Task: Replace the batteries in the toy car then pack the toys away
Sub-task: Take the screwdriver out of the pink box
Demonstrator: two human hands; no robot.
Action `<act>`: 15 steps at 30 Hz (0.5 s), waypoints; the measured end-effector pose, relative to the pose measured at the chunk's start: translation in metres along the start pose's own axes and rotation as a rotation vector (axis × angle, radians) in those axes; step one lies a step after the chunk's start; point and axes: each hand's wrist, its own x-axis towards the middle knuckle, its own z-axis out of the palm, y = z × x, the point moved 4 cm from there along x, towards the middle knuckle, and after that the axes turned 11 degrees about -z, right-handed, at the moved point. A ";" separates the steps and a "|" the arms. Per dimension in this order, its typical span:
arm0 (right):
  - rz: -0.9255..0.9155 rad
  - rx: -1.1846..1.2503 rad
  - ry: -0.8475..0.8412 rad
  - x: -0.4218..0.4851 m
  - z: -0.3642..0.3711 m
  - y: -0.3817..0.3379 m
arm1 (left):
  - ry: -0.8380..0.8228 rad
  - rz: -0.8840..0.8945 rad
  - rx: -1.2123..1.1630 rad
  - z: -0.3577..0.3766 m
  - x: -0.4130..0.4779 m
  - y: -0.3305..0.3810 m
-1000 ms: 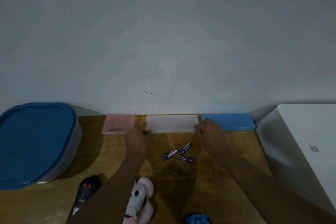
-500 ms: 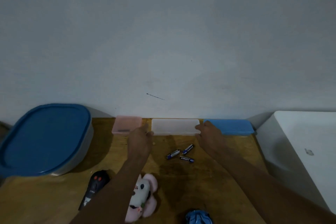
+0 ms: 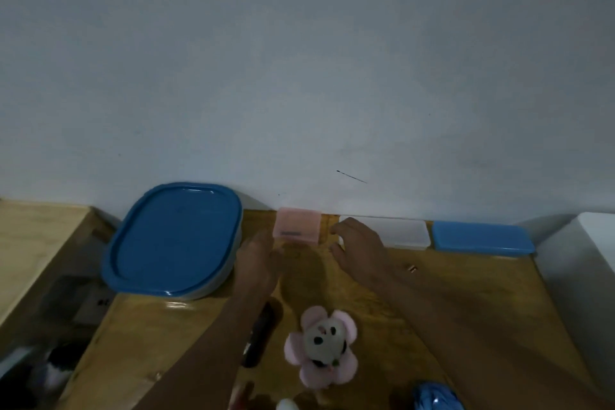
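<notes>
Early days: nothing packed yet

Nearest us the car (image 3: 436, 399) and plush (image 3: 321, 348) lie loose; farther on, our left hand (image 3: 258, 258) and right hand (image 3: 357, 245) hover open, empty, either side of the pink box (image 3: 297, 226); the tub (image 3: 174, 238) is lidded.

This looks like a home, likely a play or storage corner. A varnished wooden table (image 3: 382, 319) stands against a plain pale painted wall (image 3: 299, 76). At six o'clock lies a pink flower-shaped plush toy (image 3: 321, 348); at nine o'clock sits a large tub with a blue oval lid (image 3: 176, 236). Small pink (image 3: 297, 226), white (image 3: 404, 232) and blue plastic boxes (image 3: 482, 238) line the wall from twelve to two o'clock.
</notes>
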 end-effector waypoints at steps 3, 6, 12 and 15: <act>-0.019 -0.030 -0.027 0.019 0.022 -0.012 | -0.045 0.035 0.009 0.010 0.017 -0.011; -0.030 -0.072 -0.032 0.034 0.041 -0.016 | -0.049 0.065 -0.013 0.020 0.030 -0.019; -0.033 -0.152 -0.094 0.051 0.065 -0.019 | -0.090 0.023 -0.246 0.027 0.048 -0.025; -0.031 -0.204 -0.119 0.054 0.068 -0.017 | -0.139 0.053 -0.358 0.029 0.050 -0.023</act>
